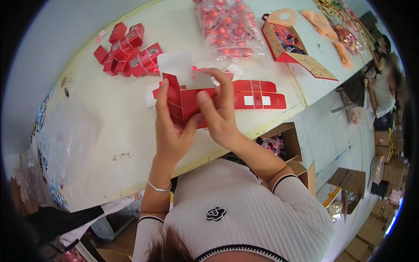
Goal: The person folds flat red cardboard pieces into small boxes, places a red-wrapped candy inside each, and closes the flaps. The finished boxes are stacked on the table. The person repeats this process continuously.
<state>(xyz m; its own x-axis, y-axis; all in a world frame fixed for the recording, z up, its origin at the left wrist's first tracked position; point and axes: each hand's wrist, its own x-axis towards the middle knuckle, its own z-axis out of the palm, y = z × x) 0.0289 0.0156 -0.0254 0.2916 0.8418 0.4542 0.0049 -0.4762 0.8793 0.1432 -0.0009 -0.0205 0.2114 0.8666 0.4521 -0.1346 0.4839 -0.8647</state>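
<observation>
A small red cardboard box is held up over the table between both my hands, its white-lined flap standing up at the far end. My left hand grips its left side, fingers along the outer panel and thumb near the bottom edge. My right hand holds the right side, thumb pressed on the red panel and index finger bent by the upper edge. Flat red box blanks with white window cutouts lie just beyond and right of my hands, partly hidden behind them.
Folded red boxes are heaped at the far left. A clear bag of red-wrapped balls lies at the back. Right of it stands an open gift box with wrapped pieces inside. Below the table edge is a cardboard carton; another person sits far right.
</observation>
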